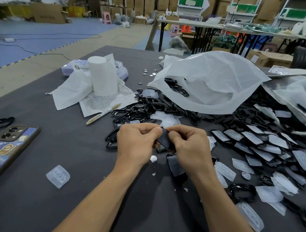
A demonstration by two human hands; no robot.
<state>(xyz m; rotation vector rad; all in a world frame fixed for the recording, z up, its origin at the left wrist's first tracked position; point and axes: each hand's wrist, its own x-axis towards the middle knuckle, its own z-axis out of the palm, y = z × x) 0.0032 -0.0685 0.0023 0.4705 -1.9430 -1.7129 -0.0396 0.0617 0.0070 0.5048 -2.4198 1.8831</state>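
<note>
Grey surface point(77, 147), parts everywhere.
My left hand point(136, 143) and right hand point(189, 145) are together, both pinching the black shell point(163, 140) above it; coin cell point(153, 158) just below, frame pile point(149, 105) behind, phone point(9, 144) far left.

A paper roll point(102, 76) stands left of the bag point(211, 79), a pen point(103, 113) lower left of it, a phone point(8, 150) far left.

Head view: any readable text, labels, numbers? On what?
Nothing reads cleanly.
White printed form sheet: entries too small.
Logo label on lilac packet: blurred.
Blue sticker-covered phone case: lettering blurred.
Brown cardboard box: print blurred.
Held black plastic shell: no marking seen.
</note>
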